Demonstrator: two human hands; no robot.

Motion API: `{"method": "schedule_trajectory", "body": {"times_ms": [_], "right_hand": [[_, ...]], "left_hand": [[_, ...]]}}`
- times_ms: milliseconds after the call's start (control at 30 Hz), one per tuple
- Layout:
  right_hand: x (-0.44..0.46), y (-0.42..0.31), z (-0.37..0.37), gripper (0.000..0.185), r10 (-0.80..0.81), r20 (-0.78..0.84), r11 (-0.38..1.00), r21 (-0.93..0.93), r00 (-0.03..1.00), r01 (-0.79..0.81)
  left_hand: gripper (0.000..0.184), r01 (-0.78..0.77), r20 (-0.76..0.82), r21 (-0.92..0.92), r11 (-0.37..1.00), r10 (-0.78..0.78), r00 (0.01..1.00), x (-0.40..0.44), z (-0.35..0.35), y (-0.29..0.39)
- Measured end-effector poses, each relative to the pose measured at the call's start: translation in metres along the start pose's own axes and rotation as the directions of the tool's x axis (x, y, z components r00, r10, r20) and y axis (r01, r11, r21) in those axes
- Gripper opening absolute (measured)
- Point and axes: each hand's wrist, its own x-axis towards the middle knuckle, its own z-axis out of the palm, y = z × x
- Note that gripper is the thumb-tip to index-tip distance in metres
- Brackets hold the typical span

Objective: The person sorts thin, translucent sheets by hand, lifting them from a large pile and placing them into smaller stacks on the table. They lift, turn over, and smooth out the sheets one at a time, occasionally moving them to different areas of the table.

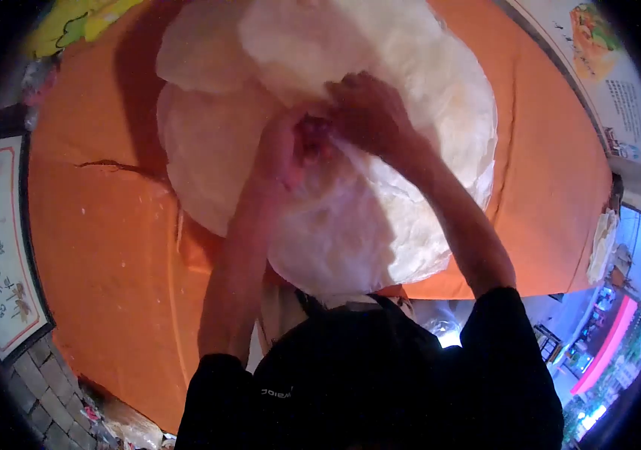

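Note:
Thin, round, pale sheets (440, 112) lie overlapping in a wide pile on an orange cloth. My left hand (284, 146) is over the middle of the pile, its fingers bent inward and blurred. Close beside it on the right, my right hand (369, 112) is curled with the knuckles up. Between the two hands a pale sheet (343, 217) rises to a gathered point and spreads toward my body. The fingertips of both hands are dark or hidden, so their exact hold on the sheet is hard to make out.
The orange cloth (103, 247) has creases and a dark slit at the left. A framed sign (5, 247) stands at the far left, and a printed board (617, 90) at the upper right. Pale folded material (602, 244) lies at the right edge. Brick paving (54, 390) shows lower left.

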Motion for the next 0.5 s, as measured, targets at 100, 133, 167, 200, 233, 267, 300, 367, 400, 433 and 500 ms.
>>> {"method": "schedule_trajectory", "body": {"times_ms": [100,133,167,200,233,267,300,367,400,433,500], "right_hand": [[-0.021,-0.005,-0.004,0.035,-0.090,-0.153,0.993,0.063,0.984,0.101],[-0.030,0.002,-0.002,0.040,-0.129,-0.231,0.987,0.062,0.964,0.147],[-0.034,0.017,0.009,0.052,-0.131,-0.245,0.991,-0.022,0.961,0.129],[-0.036,0.018,0.012,0.051,-0.094,-0.259,0.996,-0.037,0.961,0.087],[-0.035,0.019,0.014,0.052,-0.064,-0.280,0.997,-0.053,0.958,0.051],[-0.034,0.019,0.015,0.054,-0.038,-0.304,0.997,-0.069,0.952,0.018],[-0.032,0.020,0.015,0.049,-0.041,-0.264,0.997,-0.079,0.964,0.020],[-0.029,0.022,0.013,0.041,-0.047,-0.186,0.994,-0.102,0.981,0.028],[-0.027,0.024,0.012,0.038,-0.047,-0.145,0.993,-0.115,0.988,0.030],[-0.015,0.026,-0.002,0.037,0.016,0.076,0.974,-0.228,0.997,0.002],[0.012,0.031,-0.046,0.036,0.214,0.473,0.898,-0.439,0.855,0.018]], "left_hand": [[0.027,0.022,-0.016,-0.037,0.999,-0.022,1.000,0.001,-0.005,0.007],[0.027,0.038,-0.027,-0.035,0.999,-0.039,0.999,-0.001,-0.006,0.007],[0.027,-0.011,0.016,-0.049,0.999,0.012,1.000,-0.002,-0.004,0.006],[0.028,-0.055,0.061,-0.066,0.996,0.059,0.996,-0.007,0.006,0.008],[0.028,-0.107,0.104,-0.083,0.991,0.116,0.988,-0.008,0.014,0.010],[0.029,-0.077,0.153,-0.083,0.994,0.089,0.984,-0.008,0.016,0.011],[0.029,-0.050,0.202,-0.080,0.996,0.065,0.977,-0.006,0.018,0.014],[0.030,-0.041,0.231,-0.089,0.995,0.061,0.971,-0.006,0.023,0.018],[0.030,-0.054,0.212,-0.102,0.993,0.074,0.975,-0.007,0.026,0.018],[0.030,-0.063,0.193,-0.115,0.991,0.085,0.977,-0.007,0.028,0.017],[0.033,-0.099,0.106,-0.090,0.991,0.108,0.988,-0.006,0.019,0.007]]}}
